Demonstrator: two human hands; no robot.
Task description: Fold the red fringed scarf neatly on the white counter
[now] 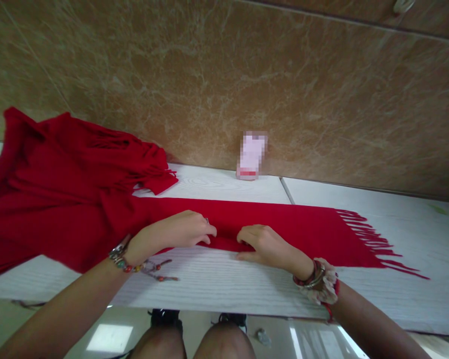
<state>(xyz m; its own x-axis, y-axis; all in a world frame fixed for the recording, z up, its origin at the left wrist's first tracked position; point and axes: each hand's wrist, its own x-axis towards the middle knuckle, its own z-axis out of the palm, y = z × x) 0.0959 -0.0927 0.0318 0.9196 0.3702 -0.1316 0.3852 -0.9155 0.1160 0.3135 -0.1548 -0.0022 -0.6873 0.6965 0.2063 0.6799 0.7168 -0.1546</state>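
Note:
A long red scarf (280, 222) lies stretched along the white bench, its fringed end to the right and its other part bunched up on the left. My left hand (189, 229) bends its fingers down onto the scarf's near edge, closed on the cloth; its thumb is hidden. Close by on the right, my right hand (264, 244) curls round the same edge, fingers on top of the cloth and thumb low at the border. Between the two hands the fabric dips in a shaded crease.
A pink-and-white blurred object, phone-like in shape (252, 154), leans against the brown marbled wall (209, 75) behind the bench. The white bench (209, 284) has a seam near its back. Below its front edge are my knees (224, 341) and a shiny floor.

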